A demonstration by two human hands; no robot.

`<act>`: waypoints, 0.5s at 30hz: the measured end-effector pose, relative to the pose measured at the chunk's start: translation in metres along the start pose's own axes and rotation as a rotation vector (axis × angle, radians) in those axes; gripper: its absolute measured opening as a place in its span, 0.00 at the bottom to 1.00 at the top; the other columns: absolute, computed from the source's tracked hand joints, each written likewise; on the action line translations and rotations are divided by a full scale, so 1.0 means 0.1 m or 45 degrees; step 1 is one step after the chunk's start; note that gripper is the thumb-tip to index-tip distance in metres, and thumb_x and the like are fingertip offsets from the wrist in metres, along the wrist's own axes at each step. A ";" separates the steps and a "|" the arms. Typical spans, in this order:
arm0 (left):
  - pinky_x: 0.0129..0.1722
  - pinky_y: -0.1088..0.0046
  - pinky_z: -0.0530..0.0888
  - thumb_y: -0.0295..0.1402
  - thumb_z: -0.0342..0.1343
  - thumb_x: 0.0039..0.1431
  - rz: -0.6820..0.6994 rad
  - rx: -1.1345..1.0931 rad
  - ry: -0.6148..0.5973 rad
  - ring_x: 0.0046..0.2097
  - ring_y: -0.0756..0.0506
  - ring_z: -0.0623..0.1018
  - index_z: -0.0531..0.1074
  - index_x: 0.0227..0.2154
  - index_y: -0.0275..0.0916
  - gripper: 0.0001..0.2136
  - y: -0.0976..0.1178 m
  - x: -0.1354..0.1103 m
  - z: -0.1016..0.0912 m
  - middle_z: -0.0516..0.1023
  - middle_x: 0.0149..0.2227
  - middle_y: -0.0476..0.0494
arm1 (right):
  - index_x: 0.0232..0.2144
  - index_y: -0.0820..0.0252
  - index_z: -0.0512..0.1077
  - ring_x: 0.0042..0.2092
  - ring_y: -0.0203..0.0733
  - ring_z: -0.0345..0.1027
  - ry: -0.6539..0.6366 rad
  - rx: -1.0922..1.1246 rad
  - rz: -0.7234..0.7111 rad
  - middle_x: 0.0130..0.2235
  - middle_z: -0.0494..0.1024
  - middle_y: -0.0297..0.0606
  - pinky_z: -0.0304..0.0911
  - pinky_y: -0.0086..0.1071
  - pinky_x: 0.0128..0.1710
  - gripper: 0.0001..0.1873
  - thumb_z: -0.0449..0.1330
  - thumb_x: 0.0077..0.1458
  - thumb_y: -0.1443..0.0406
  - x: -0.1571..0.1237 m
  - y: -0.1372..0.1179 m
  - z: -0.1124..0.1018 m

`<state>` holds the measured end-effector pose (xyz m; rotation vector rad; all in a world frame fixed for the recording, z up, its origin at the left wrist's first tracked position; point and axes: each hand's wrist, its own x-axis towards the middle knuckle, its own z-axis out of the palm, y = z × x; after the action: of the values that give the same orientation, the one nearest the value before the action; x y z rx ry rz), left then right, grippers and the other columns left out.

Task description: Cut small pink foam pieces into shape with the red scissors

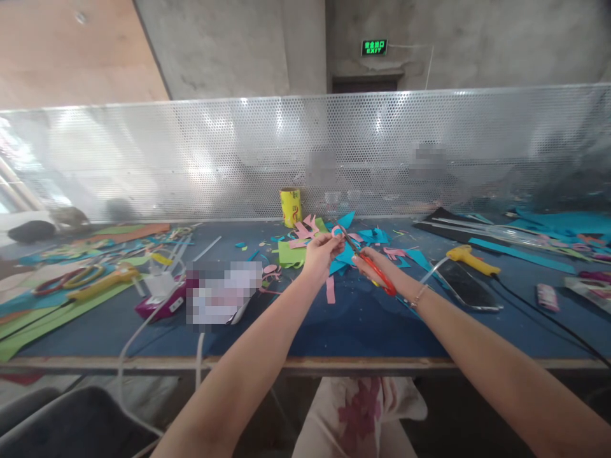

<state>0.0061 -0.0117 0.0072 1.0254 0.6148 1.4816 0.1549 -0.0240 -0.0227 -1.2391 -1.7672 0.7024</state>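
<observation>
Above the middle of the blue tabletop, my left hand [321, 251] is closed, its fingertips pinching a small pink paper piece [337, 231]. My right hand [375, 262] grips a pair of scissors [389, 285] by the red handles. Their blades point up and left, right beside the pink paper; whether they touch it I cannot tell. Around and beneath both hands lie paper scraps: blue scraps [375, 235], a green sheet [290, 253] and a pink strip [330, 290].
A yellow roll [291, 208] stands behind the scraps, before a perforated metal screen [252, 152]. Yellow glue guns lie left [102, 284] and right [472, 259], with trailing cords. A dark phone [465, 286] lies right; a purple power strip [160, 302] sits left.
</observation>
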 end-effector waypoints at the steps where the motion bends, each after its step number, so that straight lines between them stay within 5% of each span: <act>1: 0.32 0.75 0.71 0.32 0.65 0.37 0.000 -0.012 0.001 0.26 0.54 0.72 0.70 0.22 0.33 0.11 0.00 0.00 0.00 0.72 0.22 0.48 | 0.25 0.56 0.58 0.18 0.31 0.55 0.003 -0.006 0.010 0.17 0.63 0.27 0.49 0.28 0.16 0.15 0.56 0.47 0.52 0.00 0.00 0.00; 15: 0.30 0.75 0.69 0.32 0.63 0.40 0.174 0.080 0.070 0.24 0.54 0.70 0.65 0.24 0.37 0.11 0.04 0.02 0.01 0.70 0.21 0.52 | 0.22 0.56 0.57 0.16 0.32 0.52 -0.088 0.082 -0.004 0.15 0.59 0.28 0.51 0.29 0.17 0.21 0.52 0.49 0.46 -0.06 -0.11 -0.04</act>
<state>0.0050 -0.0110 0.0112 1.0963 0.6444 1.6233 0.1549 -0.0335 -0.0139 -1.1807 -1.7878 0.8027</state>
